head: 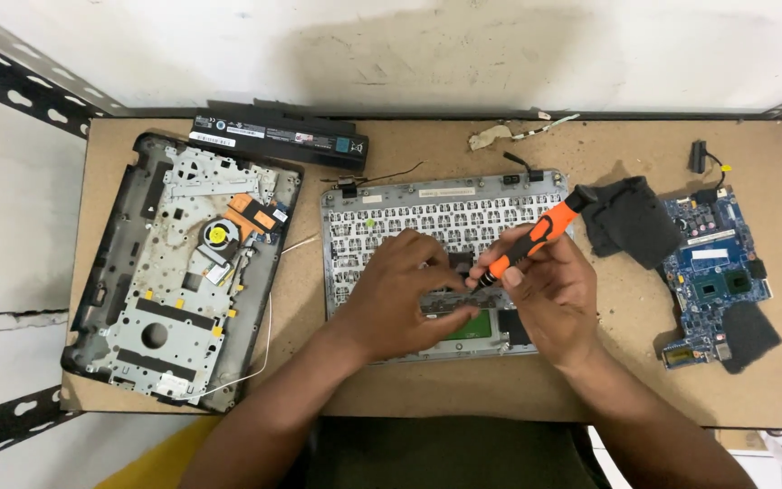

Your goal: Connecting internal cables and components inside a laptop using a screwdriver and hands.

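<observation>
We hold the orange screwdriver (536, 237) in our right hand (549, 294), fingers wrapped tight, tip down on the keyboard panel (382, 213). Our left hand (400, 294) presses flat on that panel, fingers holding nothing, so it stays put. The circuit board (712, 281) lies right of the panel.

- Both forearms come up from the bottom edge and converge toward the middle of the view, bare to the elbow.
- The left hand (400, 294) lies palm down, back of the hand upward, wrist slightly bent inward; its fingers (429, 251) are curled and pressed down at the tips.
- The right hand (549, 290) sits just beside the left, nearly touching, tilted with the thumb side up.
- The right hand's fingers (522, 263) are pinched closed in a pen-like grip, knuckles bent, wrist raised a little.
</observation>
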